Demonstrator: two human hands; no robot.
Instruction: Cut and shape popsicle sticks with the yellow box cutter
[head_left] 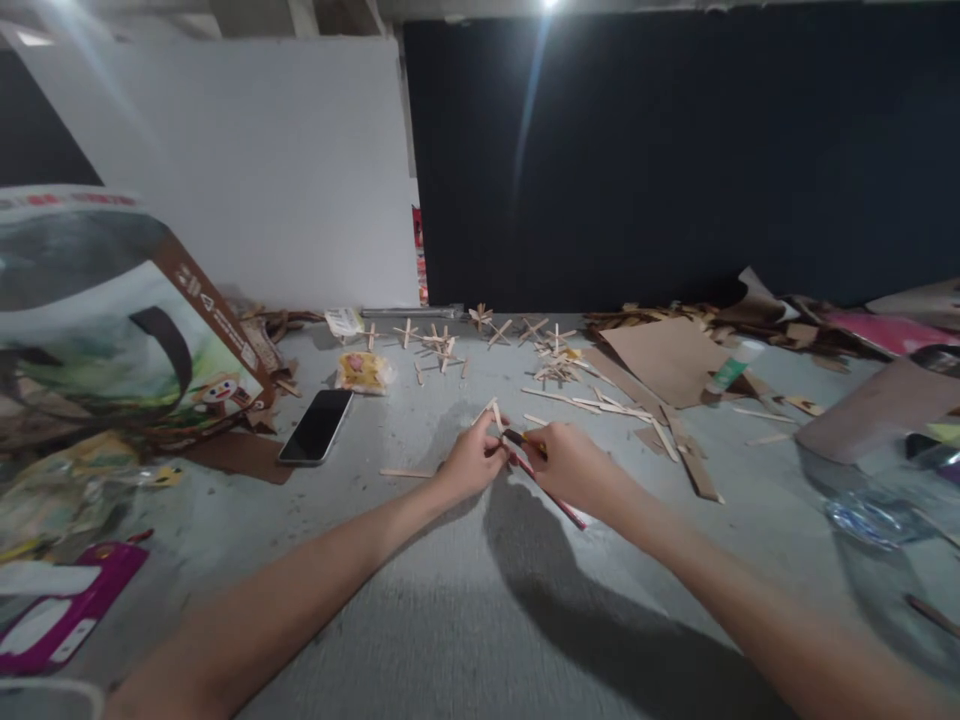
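Note:
Near the middle of the grey table my left hand [472, 460] is closed on a thin wooden craft stick [497, 414], whose pale end sticks up past the fingers. Just to its right, my right hand [571, 465] grips a black and yellow cutter knife [514, 437]. The knife's dark tip points at the stick; whether it touches is too small to tell. A slim red stick-like thing, perhaps a pencil [564, 510], lies slanted under my right hand. Left of my left wrist a single flat craft stick [405, 472] lies on the table.
Crossed stick pieces [447, 350] stand farther back, with loose sticks [600, 404] to the right. A phone [318, 426] and a wrapped snack [363, 372] lie left. A printed bag [150, 330], cardboard [664, 358], a glue stick [735, 367] and a tilted cup [870, 410] flank them.

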